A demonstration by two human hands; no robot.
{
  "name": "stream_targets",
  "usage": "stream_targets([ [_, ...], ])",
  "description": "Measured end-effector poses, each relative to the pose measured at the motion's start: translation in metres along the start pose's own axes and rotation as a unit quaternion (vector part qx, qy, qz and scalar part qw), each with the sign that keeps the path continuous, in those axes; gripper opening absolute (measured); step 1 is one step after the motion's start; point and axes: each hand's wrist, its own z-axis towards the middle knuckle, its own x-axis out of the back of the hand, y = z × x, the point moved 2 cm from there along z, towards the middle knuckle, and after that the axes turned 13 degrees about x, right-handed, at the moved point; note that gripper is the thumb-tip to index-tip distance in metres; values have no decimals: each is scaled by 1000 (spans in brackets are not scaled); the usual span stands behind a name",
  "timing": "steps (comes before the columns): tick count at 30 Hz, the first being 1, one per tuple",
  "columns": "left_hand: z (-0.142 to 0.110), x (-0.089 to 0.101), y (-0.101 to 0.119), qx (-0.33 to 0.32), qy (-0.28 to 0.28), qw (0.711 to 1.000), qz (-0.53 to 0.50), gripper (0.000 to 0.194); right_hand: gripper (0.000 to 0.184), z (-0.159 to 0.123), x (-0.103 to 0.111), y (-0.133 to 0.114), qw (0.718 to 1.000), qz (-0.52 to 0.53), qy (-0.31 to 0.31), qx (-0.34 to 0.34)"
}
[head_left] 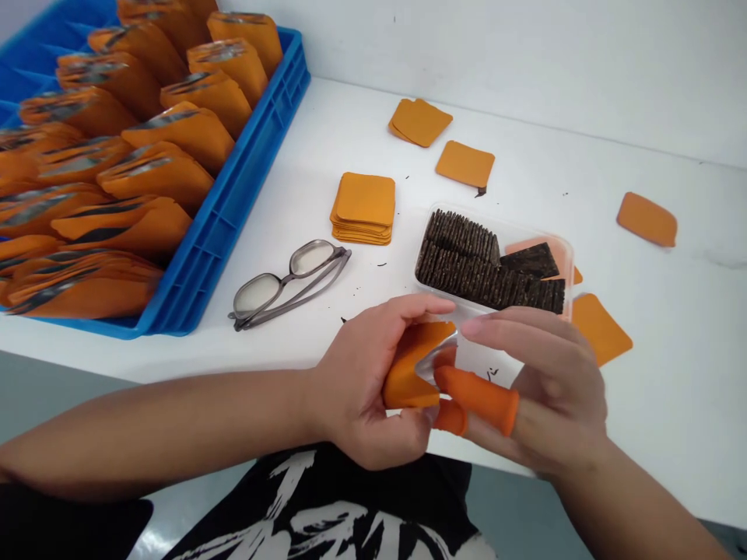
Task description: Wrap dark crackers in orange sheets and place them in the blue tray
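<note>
My left hand (359, 373) is wrapped round a small orange pouch (408, 369), squeezed so that its mouth gapes and the silvery lining shows. Orange rubber finger cots (482, 400) cover the index finger and thumb of my right hand (554, 381). Those two covered fingertips pinch the lower edge of the pouch mouth, the index finger at the opening; the other fingers are bent above it. Just beyond both hands stands a clear plastic box (435, 208) with rows of thin dark brown pieces (484, 268). What lies inside the pouch is hidden.
A blue crate (233, 206) packed with filled orange pouches (169, 175) stands at the left. Eyeglasses (285, 284) lie beside it. A pouch stack (365, 202) and several loose flat pouches (423, 122) are on the white table (659, 350), backed by a wall (525, 62). Dark crumbs are scattered about.
</note>
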Motion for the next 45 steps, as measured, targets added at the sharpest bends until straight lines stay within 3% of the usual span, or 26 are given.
stream_targets([
  [3,0,0,-4,-7,-11,1000,7,81,16,-2,-5,-5,994,-41,13,96],
  [10,-3,1,-9,-1,-26,1000,15,80,28,-8,-13,-5,997,-5,-46,59],
  [14,2,1,-3,-16,-35,999,21,80,18,-7,-13,-8,998,-17,-18,54],
  [19,10,-6,11,-56,-82,994,44,87,23,-7,-13,-6,998,10,5,60],
  [25,-3,-9,8,15,-9,999,48,94,14,-8,-16,-2,997,-27,21,69],
  [28,-9,-2,7,-29,25,994,104,90,13,-6,-17,-8,996,-32,22,80],
  [32,-6,11,10,-74,-7,979,188,76,12,-5,-16,-13,994,-41,7,100],
  [35,-4,13,11,-77,-24,980,183,74,12,-6,-16,-13,995,-31,12,93],
  [41,-10,-3,5,-35,42,985,161,89,33,-9,-19,-13,997,-53,22,49],
  [45,-11,0,6,-17,24,988,153,97,24,-7,-22,-13,998,-61,16,24],
])
